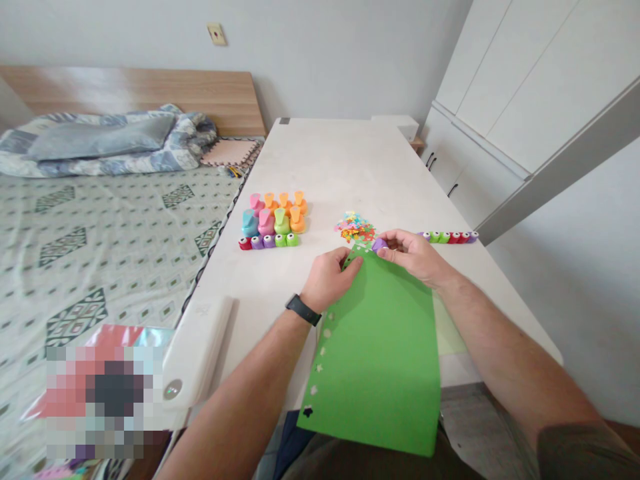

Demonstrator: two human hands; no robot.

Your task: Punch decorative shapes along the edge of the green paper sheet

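Note:
A sheet of green paper point(377, 353) hangs over the near table edge toward my lap, with a row of small punched shapes along its left side and some at its far edge. My left hand point(333, 275) pinches the sheet at its far left corner, thumb on top. In my right hand point(413, 253) is a small purple craft punch point(380, 245), set on the paper's far edge. Just beyond it lies a pile of colourful paper cutouts point(355, 228).
Larger craft punches point(266, 222) and a row of small ones point(269, 241) stand at left. More small punches point(450, 237) line up at right. A long white device point(200, 353) lies near the left edge. A patterned bed point(125, 233) adjoins the white table point(325, 160).

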